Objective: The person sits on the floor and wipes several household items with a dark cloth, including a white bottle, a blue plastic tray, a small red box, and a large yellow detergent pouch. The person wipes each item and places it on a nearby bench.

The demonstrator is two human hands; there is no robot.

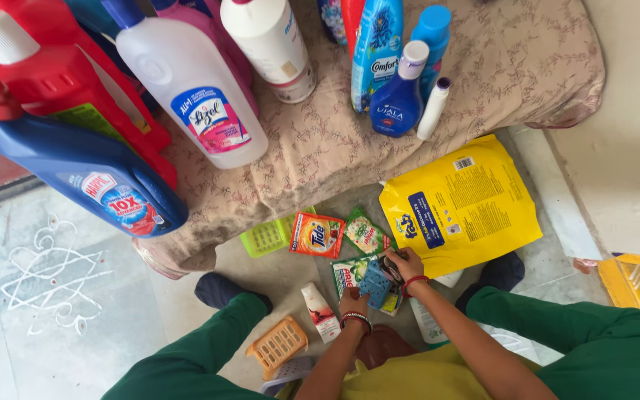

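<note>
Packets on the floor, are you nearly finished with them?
Looks done: the bottles stand on the cloth. In hand: the left hand and right hand are at a blue pad over a green packet. Left: an orange packet, a yellow bag, a green basket and an orange basket lie untouched.

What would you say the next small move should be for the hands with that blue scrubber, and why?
Probably lift the blue scrubber clear of the sachets. Both the left hand and the right hand already grip it, and it lies over a green sachet on the floor, so lifting should free it.
</note>
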